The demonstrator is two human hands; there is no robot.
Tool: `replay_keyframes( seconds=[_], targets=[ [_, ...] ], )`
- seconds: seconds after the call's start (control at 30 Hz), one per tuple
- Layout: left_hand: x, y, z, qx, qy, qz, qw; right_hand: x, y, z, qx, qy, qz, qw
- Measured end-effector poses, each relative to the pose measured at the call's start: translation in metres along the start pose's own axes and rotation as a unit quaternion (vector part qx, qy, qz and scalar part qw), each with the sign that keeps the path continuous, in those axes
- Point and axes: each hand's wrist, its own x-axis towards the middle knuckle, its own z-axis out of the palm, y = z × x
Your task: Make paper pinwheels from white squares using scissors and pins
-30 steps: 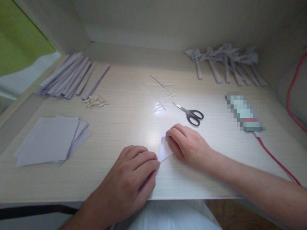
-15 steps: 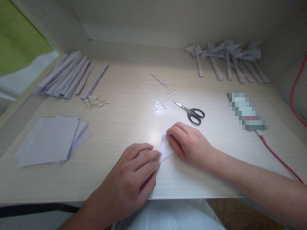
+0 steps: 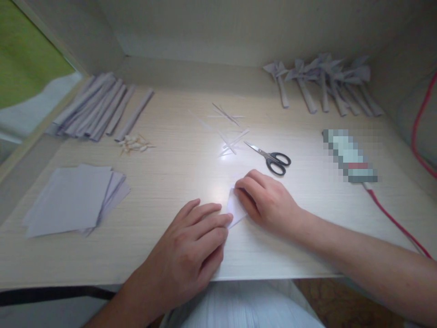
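A small piece of folded white paper point(image 3: 235, 208) lies on the desk near its front edge, partly covered by both hands. My right hand point(image 3: 268, 200) grips the paper's upper right side between bent fingers and thumb. From the left, my left hand point(image 3: 196, 246) rests on the desk with its fingers stretched out and slightly spread. One of its fingertips touches the paper's left edge. Beyond my right hand lie black-handled scissors point(image 3: 269, 158), blades pointing left. Thin paper strips point(image 3: 228, 141) are scattered just past them.
A stack of white paper sheets point(image 3: 68, 200) sits at the left. Behind it are several rolled paper tubes point(image 3: 102, 107) and a small pile of cotton-tipped sticks point(image 3: 134, 144). Paper pinwheels point(image 3: 307, 86) line the back right. A blurred phone point(image 3: 350, 156) trails a red cable point(image 3: 396, 223).
My left hand's fingers have spread a little, and one fingertip has moved right onto the paper's edge. My right hand keeps its grip. The view has shifted slightly.
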Motion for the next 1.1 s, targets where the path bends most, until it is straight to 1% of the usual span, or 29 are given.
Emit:
replay_keyframes(
  seconds=[0.33,0.57,0.77,0.83,0.97,1.1],
  targets=[
    [-0.0022,0.0020,-0.0005,0.002,0.026,0.004,1.000,0.0005,-0.0010,0.0001,-0.001,-0.003,0.025,1.000],
    [-0.0032,0.0029,-0.0008,0.008,0.038,0.006,0.999,0.0013,-0.0001,0.0008,0.024,0.006,0.034,0.999],
    [-0.0036,0.0035,-0.0003,0.013,0.033,0.011,0.999,0.0021,0.0010,-0.0010,0.038,0.005,0.030,0.999],
    [-0.0058,0.0030,0.0001,0.018,0.022,0.010,1.000,0.0023,0.0011,-0.0009,0.039,0.007,0.031,0.999],
    [-0.0085,0.0019,0.0011,0.032,-0.021,-0.005,0.999,0.0017,0.0011,0.0016,0.037,0.022,0.027,0.999],
    [-0.0053,0.0019,0.0012,0.026,-0.019,-0.014,0.999,0.0005,0.0029,0.0062,0.031,0.047,0.028,0.998]
  ],
)
